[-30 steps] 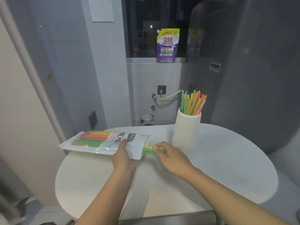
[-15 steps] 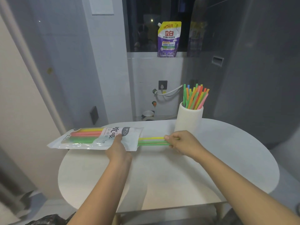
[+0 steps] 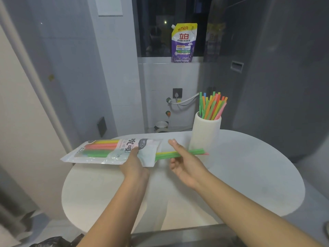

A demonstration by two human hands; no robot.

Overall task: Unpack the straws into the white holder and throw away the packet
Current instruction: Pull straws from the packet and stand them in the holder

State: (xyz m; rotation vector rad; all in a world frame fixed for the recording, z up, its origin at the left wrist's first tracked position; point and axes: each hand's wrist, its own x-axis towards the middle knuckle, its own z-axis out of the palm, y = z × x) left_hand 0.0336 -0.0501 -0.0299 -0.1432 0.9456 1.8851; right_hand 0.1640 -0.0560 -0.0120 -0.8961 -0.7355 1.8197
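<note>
Left hand (image 3: 135, 162) grips packet (image 3: 110, 151) near mouth, held above tabletop (image 3: 249, 175). Right hand (image 3: 185, 160) fingers spread, half-drawn straws (image 3: 179, 153) lying across them, unpinched (I judge roll-off likely). White holder (image 3: 204, 134) just beyond right hand: I risk knocking it.

The packet (image 3: 114, 151) is clear and white with dark lettering, showing yellow, coral and green straws inside. Drawn-out straws (image 3: 179, 153) are green, yellow and pink. The white holder (image 3: 204, 134) bristles with green, orange, yellow, pink (one blue). White counter (image 3: 249, 175); purple-and-yellow pouch (image 3: 183, 43).
</note>
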